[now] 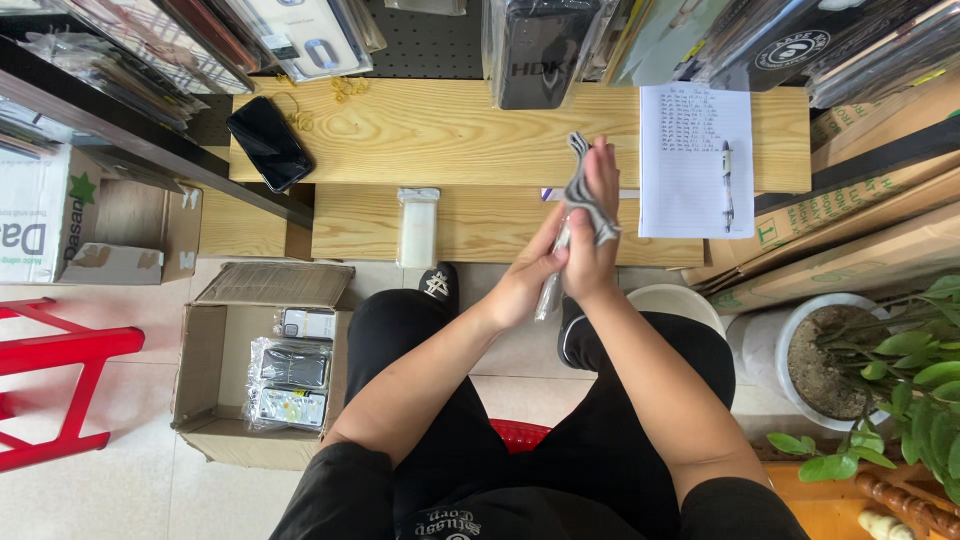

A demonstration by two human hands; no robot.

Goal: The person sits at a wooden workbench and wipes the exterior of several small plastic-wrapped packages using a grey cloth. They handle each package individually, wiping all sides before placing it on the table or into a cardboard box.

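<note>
Both my hands meet in front of me above the edge of a low wooden bench (450,130). My right hand (592,235) stands upright with a grey braided cord (582,190) wound around its fingers. My left hand (525,285) comes in from the left and grips a clear plastic sleeve (548,295) against the right palm. The cord's lower end is hidden between the two hands.
On the bench lie a black phone (268,142), a small clear packet (417,227), and a lined notepad (695,160) with a pen (727,185). An open cardboard box (200,370) of packaged items sits on the floor at left. A potted plant (880,370) stands at right, a red stool (60,380) far left.
</note>
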